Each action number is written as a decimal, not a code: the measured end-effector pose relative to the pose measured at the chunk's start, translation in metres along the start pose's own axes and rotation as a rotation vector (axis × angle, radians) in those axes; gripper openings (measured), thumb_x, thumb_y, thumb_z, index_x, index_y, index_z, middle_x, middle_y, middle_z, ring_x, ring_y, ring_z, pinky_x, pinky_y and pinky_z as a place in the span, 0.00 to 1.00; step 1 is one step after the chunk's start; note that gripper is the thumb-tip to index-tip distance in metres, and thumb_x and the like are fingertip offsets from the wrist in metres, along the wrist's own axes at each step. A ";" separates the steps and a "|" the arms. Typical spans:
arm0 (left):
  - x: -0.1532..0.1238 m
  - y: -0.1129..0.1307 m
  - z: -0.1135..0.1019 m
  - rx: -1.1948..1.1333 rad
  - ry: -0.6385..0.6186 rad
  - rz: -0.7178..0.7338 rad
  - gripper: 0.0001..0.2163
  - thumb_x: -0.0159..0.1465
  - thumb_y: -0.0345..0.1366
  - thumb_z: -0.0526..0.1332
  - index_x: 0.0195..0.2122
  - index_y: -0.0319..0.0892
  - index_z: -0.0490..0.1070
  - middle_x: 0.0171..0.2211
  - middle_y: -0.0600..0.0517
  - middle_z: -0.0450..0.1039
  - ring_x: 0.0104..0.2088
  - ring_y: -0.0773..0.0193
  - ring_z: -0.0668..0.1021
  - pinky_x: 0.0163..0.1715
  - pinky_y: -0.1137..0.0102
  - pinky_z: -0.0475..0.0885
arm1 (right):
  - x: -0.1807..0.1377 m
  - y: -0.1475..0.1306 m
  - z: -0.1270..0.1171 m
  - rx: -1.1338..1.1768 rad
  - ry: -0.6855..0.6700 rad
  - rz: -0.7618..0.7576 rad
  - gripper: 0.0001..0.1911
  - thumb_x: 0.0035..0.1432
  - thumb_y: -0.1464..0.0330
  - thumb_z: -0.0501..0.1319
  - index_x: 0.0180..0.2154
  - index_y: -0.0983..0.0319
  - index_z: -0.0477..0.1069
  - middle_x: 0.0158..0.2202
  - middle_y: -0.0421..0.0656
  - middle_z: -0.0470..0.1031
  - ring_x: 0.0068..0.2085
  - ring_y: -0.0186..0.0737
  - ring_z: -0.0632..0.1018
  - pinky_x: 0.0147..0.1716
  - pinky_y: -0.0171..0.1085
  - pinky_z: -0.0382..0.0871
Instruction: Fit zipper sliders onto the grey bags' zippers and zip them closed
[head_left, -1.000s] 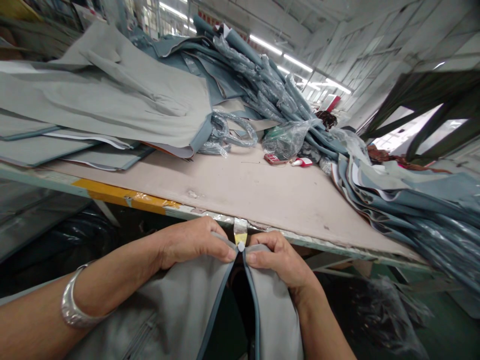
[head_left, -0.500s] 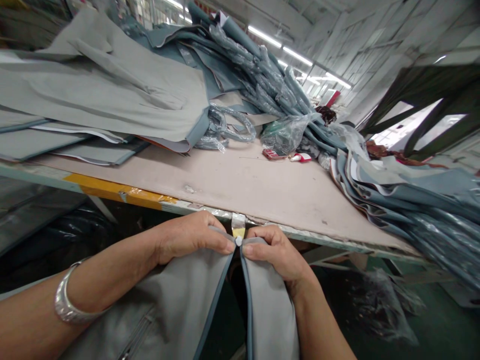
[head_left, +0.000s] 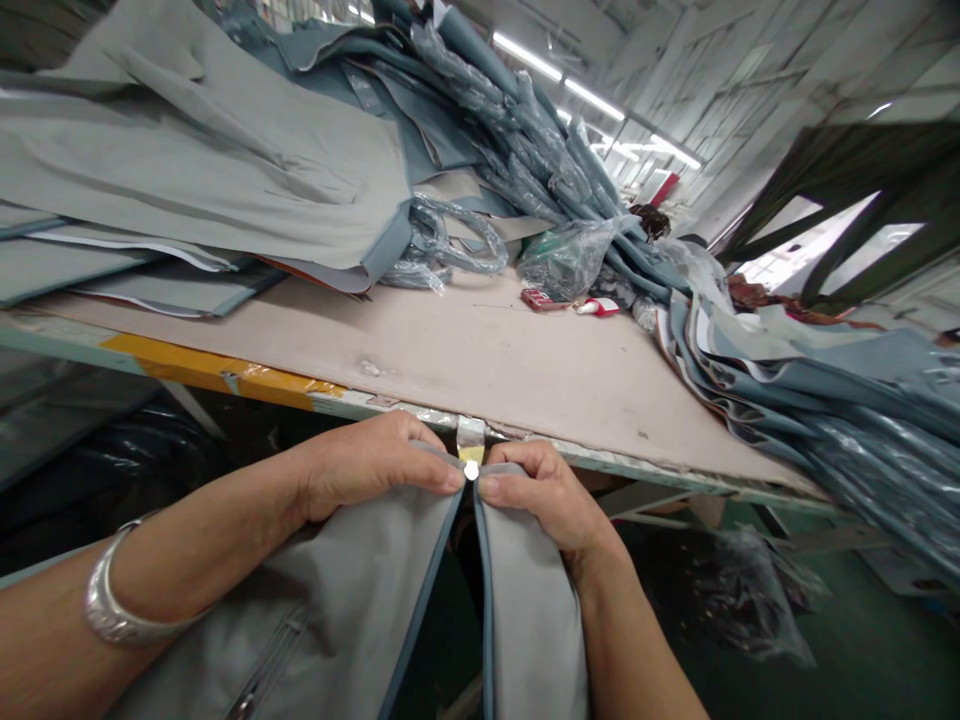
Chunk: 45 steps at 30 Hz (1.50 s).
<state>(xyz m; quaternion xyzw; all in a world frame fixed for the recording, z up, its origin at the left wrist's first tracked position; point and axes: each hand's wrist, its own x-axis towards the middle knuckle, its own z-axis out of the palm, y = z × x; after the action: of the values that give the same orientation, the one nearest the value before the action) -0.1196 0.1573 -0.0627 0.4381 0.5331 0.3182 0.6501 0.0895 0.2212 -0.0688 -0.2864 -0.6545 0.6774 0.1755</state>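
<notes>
A grey fabric piece (head_left: 345, 590) with dark blue edging hangs from both my hands below the table edge. My left hand (head_left: 375, 465) pinches its edge, thumb on top. On the other side, my right hand (head_left: 547, 495) grips the grey strip (head_left: 529, 590), thumb pressed on it. Between my two thumbs sits a small round shiny metal piece (head_left: 471, 470), right at a taped tab (head_left: 471, 437) that sticks out from the table edge. A zipper (head_left: 266, 660) shows on the fabric at lower left. My fingers under the cloth are hidden.
The table (head_left: 450, 340) carries a pile of grey pieces (head_left: 225, 170) at left and blue plastic-wrapped bundles (head_left: 525, 130) behind. A red box (head_left: 544, 299) and a small red-and-white bottle (head_left: 598, 307) lie farther back. More blue pieces (head_left: 810, 400) drape over the right side.
The view has shifted slightly, so the hands and table sit a little higher and farther left. Both hands keep the same hold on the fabric by the tab.
</notes>
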 end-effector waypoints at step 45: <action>0.002 0.010 0.008 0.056 0.138 0.057 0.16 0.42 0.46 0.68 0.24 0.37 0.74 0.22 0.54 0.68 0.27 0.66 0.67 0.29 0.72 0.60 | 0.002 -0.004 0.008 0.013 0.189 0.027 0.15 0.48 0.61 0.69 0.23 0.64 0.68 0.21 0.36 0.61 0.22 0.29 0.59 0.21 0.31 0.48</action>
<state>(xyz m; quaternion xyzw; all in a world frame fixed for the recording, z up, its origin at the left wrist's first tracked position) -0.1105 0.1615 -0.0538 0.4481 0.5725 0.3509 0.5901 0.0822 0.2165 -0.0657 -0.3565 -0.6268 0.6539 0.2292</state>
